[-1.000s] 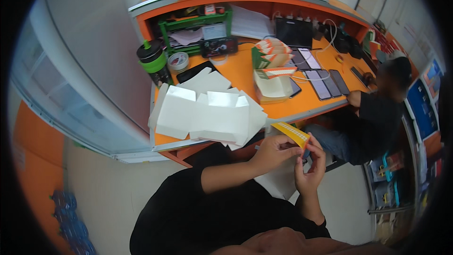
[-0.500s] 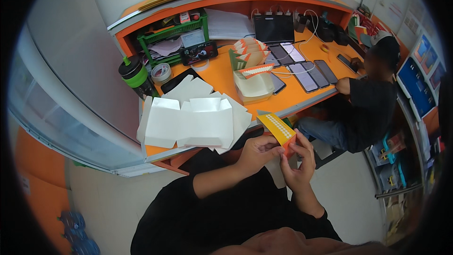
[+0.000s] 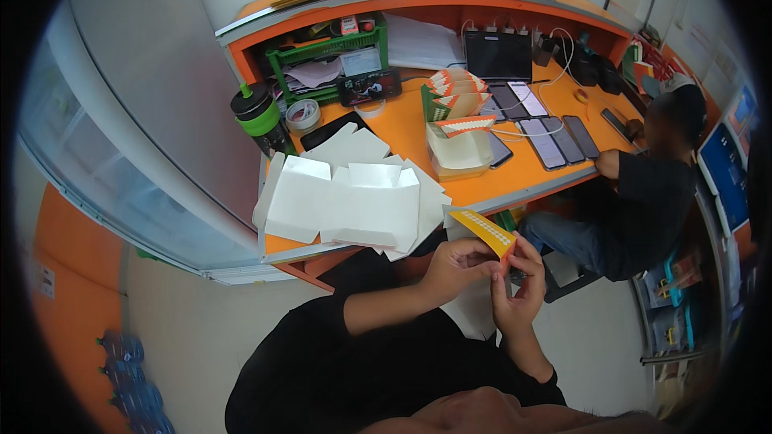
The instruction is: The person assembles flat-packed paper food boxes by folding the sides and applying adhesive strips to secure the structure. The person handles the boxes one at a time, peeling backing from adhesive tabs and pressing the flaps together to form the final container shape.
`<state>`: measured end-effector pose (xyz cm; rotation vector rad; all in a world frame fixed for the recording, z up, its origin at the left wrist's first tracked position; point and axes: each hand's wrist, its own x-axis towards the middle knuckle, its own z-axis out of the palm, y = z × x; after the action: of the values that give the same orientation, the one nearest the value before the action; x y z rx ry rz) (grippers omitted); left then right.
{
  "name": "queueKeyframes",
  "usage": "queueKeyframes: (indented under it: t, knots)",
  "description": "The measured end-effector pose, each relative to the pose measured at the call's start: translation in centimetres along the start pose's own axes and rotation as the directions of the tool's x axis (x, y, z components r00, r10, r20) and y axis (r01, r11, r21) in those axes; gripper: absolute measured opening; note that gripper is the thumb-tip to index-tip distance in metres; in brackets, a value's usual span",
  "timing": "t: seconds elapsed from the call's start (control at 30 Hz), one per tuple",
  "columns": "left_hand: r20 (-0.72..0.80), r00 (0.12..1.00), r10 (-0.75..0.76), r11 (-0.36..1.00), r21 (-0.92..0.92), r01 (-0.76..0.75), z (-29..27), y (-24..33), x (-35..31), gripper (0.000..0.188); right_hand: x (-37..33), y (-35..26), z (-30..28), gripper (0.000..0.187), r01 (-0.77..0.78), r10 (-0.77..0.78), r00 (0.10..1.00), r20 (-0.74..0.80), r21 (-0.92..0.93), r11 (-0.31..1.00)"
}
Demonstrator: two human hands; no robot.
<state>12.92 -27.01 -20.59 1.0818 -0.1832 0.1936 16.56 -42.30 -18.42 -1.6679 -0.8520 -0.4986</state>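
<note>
Just off the desk's front edge, I hold a partly folded cardboard box (image 3: pixel 485 231), yellow and orange with a row of white shapes. My left hand (image 3: pixel 457 272) pinches it from the left and below. At its right end my right hand (image 3: pixel 523 285) grips it, thumb and fingers around the orange side. Part of its pale inner side hangs below my hands. To the left, flat unfolded white cartons (image 3: pixel 366 205) lie piled over the desk edge. Beyond my hands stand several folded boxes (image 3: pixel 462 154), nested together, with orange, green and white patterned sides.
On the orange desk (image 3: pixel 426 195) are a black-and-green tumbler (image 3: pixel 261 122), tape rolls (image 3: pixel 303 116), a green basket (image 3: pixel 326 55), a propped phone (image 3: pixel 369 88), several phones (image 3: pixel 547 145) with cables, and a laptop (image 3: pixel 498 56). A person (image 3: pixel 643 169) sits at the right.
The view has shifted, so the desk sits farther right in the picture. The box is tilted differently, showing less of its yellow face. Both hands still hold it.
</note>
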Motion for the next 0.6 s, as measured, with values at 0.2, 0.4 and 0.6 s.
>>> queueKeyframes:
  t: [0.2, 0.4, 0.6]
  knots:
    - [-0.005, 0.999, 0.036, 0.999, 0.002, -0.036, -0.4, -0.4, -0.3, 0.027, -0.1, 0.1, 0.2, 0.025, -0.045, 0.041, 0.997, 0.065, 0.066, 0.997]
    - [-0.054, 0.998, 0.024, 0.997, 0.075, -0.02, -0.3, -0.1, -0.4, 0.033, -0.5, 0.6, 0.6, 0.021, -0.138, 0.124, 0.989, 0.074, 0.213, 0.967]
    - [-0.033, 0.998, 0.057, 0.995, 0.079, -0.054, -1.1, -0.8, -0.4, 0.04, -0.7, 0.6, 1.0, 0.027, -0.141, 0.132, 0.99, 0.056, 0.213, 0.967]
